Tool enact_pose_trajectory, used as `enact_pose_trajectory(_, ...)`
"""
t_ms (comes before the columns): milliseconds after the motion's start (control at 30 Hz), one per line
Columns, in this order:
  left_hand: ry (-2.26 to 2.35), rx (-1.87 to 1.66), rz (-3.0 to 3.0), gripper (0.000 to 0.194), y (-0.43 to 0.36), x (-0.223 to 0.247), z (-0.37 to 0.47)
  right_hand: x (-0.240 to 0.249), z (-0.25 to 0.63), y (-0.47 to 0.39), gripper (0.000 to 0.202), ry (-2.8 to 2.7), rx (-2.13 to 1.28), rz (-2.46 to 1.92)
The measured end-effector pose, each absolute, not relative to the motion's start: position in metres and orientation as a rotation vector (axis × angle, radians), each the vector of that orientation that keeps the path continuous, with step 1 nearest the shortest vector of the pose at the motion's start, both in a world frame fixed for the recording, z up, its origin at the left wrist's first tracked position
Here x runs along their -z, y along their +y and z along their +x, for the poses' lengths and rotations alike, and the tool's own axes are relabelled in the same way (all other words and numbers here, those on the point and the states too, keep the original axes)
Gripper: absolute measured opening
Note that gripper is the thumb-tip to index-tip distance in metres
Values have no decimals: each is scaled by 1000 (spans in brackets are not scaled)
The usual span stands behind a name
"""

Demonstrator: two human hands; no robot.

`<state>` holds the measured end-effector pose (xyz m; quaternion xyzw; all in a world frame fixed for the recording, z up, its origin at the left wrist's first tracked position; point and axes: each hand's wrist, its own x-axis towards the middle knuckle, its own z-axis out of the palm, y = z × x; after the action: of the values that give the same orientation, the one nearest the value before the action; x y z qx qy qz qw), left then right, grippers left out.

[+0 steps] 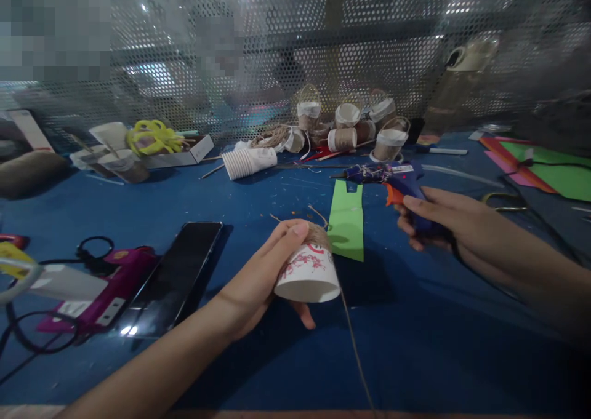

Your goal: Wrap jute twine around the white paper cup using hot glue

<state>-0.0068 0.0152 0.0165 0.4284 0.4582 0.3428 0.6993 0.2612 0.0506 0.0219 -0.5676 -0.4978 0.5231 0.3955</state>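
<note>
In the head view, I saw the left grip (263, 268) around a twine-wound cup (310, 277) and the right grip (441, 216) holding a glue gun (406, 174) above the blue bench (415, 351).

The cup (309, 267) is white with pinkish-red sprigs, the glue gun (407, 175) blue-and-orange.

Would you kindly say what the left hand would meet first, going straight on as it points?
Likely the green strip just beyond the cup, though the left hand may pass above it; depth is unclear.
</note>
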Motion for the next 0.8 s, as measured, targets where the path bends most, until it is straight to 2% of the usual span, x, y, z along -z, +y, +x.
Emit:
enact_pose_trajectory(100,1010,-782,993,56,16,-16,-8,-19,260,49,26,-1223,-1426,-1361)
enact_pose_trajectory(200,998,-830,1018,48,17,-15,-10,-18,258,45,20,-1307,-1471,-1325)
enact_pose_trajectory(367,996,-947,917,36,20,-14,-13,-14,254,41,38,-1455,-1394,-1351)
enact_pose_trajectory(700,999,-1005,882,49,21,-17,-16,-13,244,31,42,-1423,-1442,-1366)
enact_pose_trajectory(800,1010,-1080,885,46,21,-18,-14,-13,238,28,40,-1349,-1434,-1416)
